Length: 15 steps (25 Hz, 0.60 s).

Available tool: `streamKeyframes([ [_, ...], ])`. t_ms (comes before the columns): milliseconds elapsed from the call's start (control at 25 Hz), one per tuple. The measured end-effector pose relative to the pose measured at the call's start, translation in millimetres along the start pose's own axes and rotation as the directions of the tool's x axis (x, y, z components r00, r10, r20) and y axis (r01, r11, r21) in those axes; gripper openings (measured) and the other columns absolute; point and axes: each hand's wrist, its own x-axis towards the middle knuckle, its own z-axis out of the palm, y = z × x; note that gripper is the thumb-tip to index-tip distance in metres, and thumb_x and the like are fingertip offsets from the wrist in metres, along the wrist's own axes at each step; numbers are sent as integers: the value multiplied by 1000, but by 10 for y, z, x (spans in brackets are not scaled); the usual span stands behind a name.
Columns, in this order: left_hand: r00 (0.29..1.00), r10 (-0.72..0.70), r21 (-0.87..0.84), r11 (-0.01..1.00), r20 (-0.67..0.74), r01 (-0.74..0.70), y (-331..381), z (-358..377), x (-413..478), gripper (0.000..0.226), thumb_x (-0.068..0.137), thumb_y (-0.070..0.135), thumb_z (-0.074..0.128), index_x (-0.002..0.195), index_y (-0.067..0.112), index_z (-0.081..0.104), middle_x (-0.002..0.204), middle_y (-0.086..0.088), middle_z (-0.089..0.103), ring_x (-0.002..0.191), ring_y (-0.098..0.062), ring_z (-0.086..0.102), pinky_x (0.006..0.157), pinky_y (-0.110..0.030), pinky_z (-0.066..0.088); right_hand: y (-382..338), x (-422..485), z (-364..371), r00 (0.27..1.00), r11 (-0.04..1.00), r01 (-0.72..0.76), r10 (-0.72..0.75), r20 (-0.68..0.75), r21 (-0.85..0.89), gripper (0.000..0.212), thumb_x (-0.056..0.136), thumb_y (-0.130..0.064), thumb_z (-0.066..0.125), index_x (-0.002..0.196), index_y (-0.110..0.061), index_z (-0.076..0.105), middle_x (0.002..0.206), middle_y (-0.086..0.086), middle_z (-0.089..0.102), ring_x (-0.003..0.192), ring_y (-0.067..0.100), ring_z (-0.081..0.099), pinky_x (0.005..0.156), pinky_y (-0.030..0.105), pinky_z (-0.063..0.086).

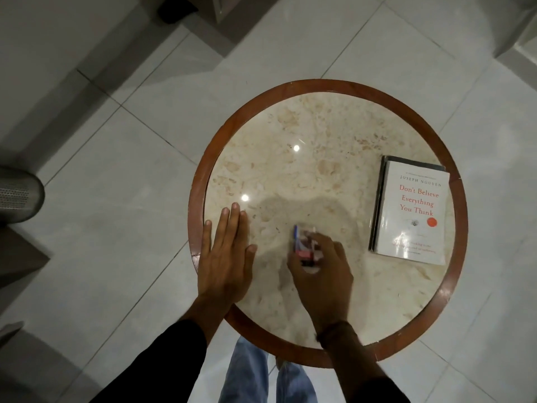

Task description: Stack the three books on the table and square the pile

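A person's left hand [225, 257] lies flat, fingers spread, at the rim of a round marble bench [305, 158], while the right hand [321, 264] grips a small blurred object [303, 245]. A white book [414, 213] tops a darker book [390, 162] near the bench's right edge.

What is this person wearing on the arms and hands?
The left hand is bare, with a long black sleeve above the wrist. The right hand is bare too, with a thin brown band around its wrist. No gloves or rings show.
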Motion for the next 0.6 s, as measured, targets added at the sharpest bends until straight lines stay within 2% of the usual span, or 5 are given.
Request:
streamKeyframes([
  [80, 1000, -8, 19, 1000, -10, 8, -12, 32, 0, 74, 110, 46, 39, 172, 13, 18, 180, -11, 25, 167, -34, 23, 137, -45, -7, -343, 333, 206, 1000, 1000, 16, -16, -3, 0, 43, 86, -49, 70, 124, -30, 66, 111, -8, 67, 86, -1, 58, 73, 7, 42],
  [240, 1000, 9, 60, 998, -8, -9, -48, 90, 9, 80, 106, 45, 51, 173, 14, 20, 180, -10, 26, 166, -32, 23, 134, -56, 16, -785, 763, 477, 999, 1000, 22, -21, -29, 20, 47, 82, -52, 71, 126, -36, 63, 109, -10, 64, 91, 15, 70, 76, 31, 63],
  [440, 999, 17, 81, 997, -28, -15, -66, 151, -5, 80, 105, 48, 53, 171, 15, 26, 180, -10, 28, 168, -25, 10, 138, -46, -7, -885, 911, 562, 999, 1000, 14, -14, -30, -12, 53, 83, -51, 74, 132, -33, 62, 117, -5, 67, 97, 20, 71, 80, 40, 67],
  [600, 999, 20, 55, 998, -46, -18, -70, 153, 22, 80, 103, 48, 54, 171, 15, 26, 179, -10, 30, 167, -29, 19, 138, -46, -7, -910, 910, 577, 999, 999, 22, -23, -28, -47, 57, 85, -55, 72, 136, -30, 62, 119, -3, 67, 100, 21, 71, 81, 42, 67],
])
